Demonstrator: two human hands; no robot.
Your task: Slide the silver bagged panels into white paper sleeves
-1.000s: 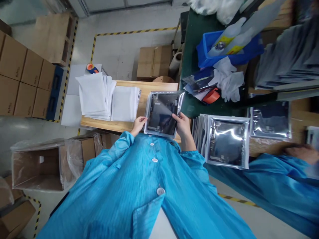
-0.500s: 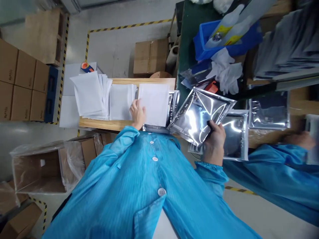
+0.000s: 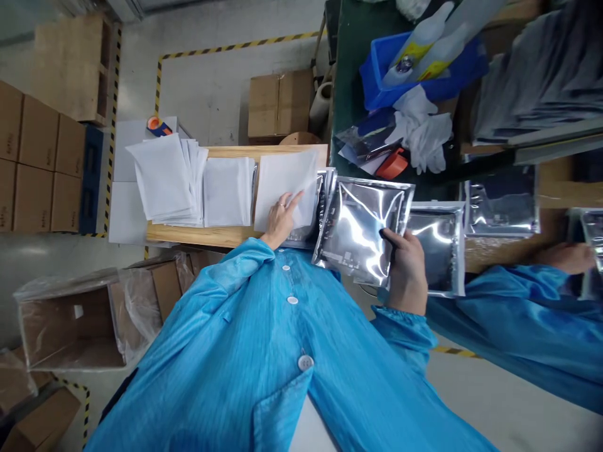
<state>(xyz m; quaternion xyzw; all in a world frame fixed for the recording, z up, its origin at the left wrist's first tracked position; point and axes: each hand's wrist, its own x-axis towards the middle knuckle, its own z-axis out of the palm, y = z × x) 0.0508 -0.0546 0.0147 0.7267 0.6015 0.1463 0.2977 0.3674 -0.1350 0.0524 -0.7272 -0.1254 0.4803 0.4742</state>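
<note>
My right hand (image 3: pixel 407 260) grips the lower right edge of a shiny silver antistatic bag (image 3: pixel 360 226), thumb on top. The bag is held nearly flat, and its right side overlaps another silver bag (image 3: pixel 436 248). My left hand (image 3: pixel 280 220) lies on a white foam pouch (image 3: pixel 282 172), its index finger stretched out to the right. The pouch's right part is slightly raised and rests over another silver bag (image 3: pixel 308 235), which is mostly covered. To the left sit a stack of white pouches (image 3: pixel 227 191) and a looser, fanned stack (image 3: pixel 164 179).
A wooden board (image 3: pixel 200 235) carries the stacks. On the green table (image 3: pixel 348 81) stand a blue bin (image 3: pixel 374 69) with bottles, white gloves (image 3: pixel 426 129) and an orange tape roll (image 3: pixel 392 164). At right, a co-worker's hand (image 3: pixel 568 256) touches another silver bag. Cardboard boxes (image 3: pixel 282 103) stand on the floor.
My left hand has moved right, from the pouch's left edge onto its surface, and the pouch's right part has lifted. The silver bag in my right hand has turned straighter and moved slightly left.
</note>
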